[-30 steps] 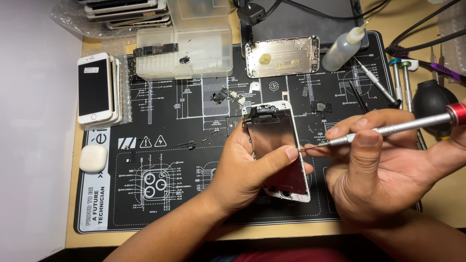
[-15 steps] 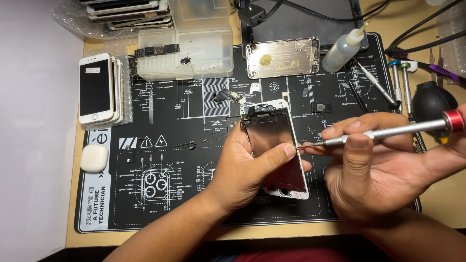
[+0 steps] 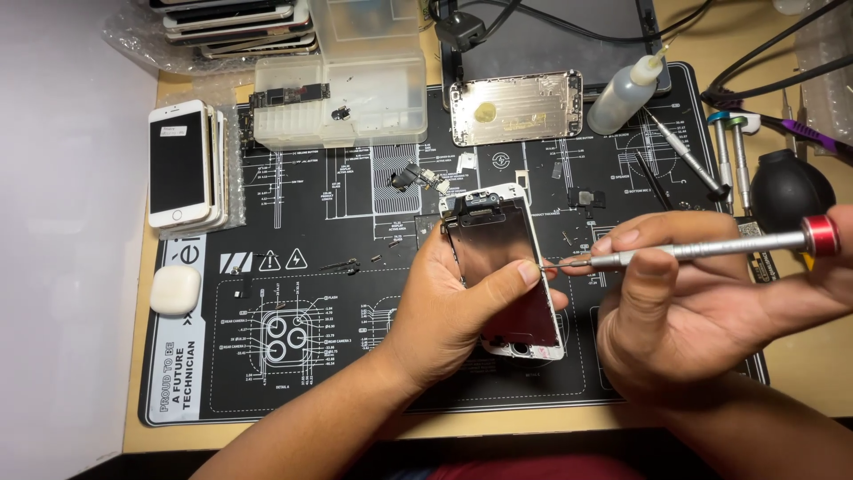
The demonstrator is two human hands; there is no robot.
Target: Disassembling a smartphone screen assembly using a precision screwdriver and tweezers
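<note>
Left hand (image 3: 444,307): grip closed around a phone screen assembly (image 3: 506,267), thumb across its right edge, panel tilted up off the mat. Right hand (image 3: 684,311): grip pinched on a silver precision screwdriver (image 3: 702,249) with red end cap; tip meets the assembly's right edge just beside the left thumb.

Surface: black repair mat (image 3: 311,373) printed with white diagrams and a white strip of lettering on its left border, lying on a tan worktop (image 3: 800,373). White wall or panel at left.

Hard to read: the screw at the tip is too small to make out; the lower part of the assembly is hidden by the palm; stacked phones at the top edge are cut off.

On the mat: clear plastic parts box (image 3: 338,98), bare metal phone housing (image 3: 515,107), squeeze bottle (image 3: 626,93), stack of white phones (image 3: 187,164), small white case (image 3: 175,291).
</note>
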